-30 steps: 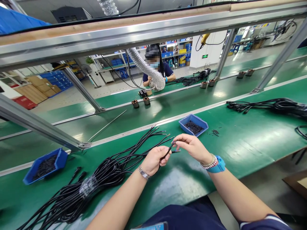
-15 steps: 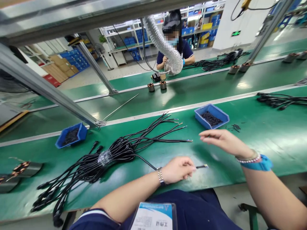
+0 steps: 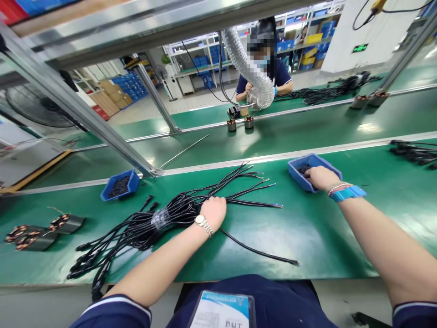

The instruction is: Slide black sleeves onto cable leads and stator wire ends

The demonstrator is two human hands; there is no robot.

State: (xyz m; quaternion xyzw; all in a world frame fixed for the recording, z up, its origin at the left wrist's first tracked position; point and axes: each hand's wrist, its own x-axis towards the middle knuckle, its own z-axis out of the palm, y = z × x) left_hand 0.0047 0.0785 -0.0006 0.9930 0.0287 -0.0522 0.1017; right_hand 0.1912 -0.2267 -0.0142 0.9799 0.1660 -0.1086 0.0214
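Note:
A bundle of black cables (image 3: 182, 207), tied with clear wrap, lies across the green workbench, stripped wire ends pointing right. My left hand (image 3: 214, 212) is closed over the cables just right of the wrap; its fingertips are mostly hidden. One single cable (image 3: 254, 249) runs out from under that hand toward the bench's front edge, its bare end free. My right hand (image 3: 321, 177) reaches into a blue bin (image 3: 296, 176) of small black tube-like pieces (image 3: 303, 169). Its fingers are bent together among the pieces, and what they pinch is hidden.
Another blue bin (image 3: 119, 184) of black pieces stands left of the bundle. Copper-wound motor stators (image 3: 66, 223) sit at far left. More cables (image 3: 414, 152) lie far right. A metal post (image 3: 102, 111) rises at the bench's back edge; a co-worker (image 3: 262, 68) sits opposite behind a silver duct.
My left hand has let go of the single cable's end and moved left onto the bundle. My right hand has gone into the right blue bin. The view has shifted left.

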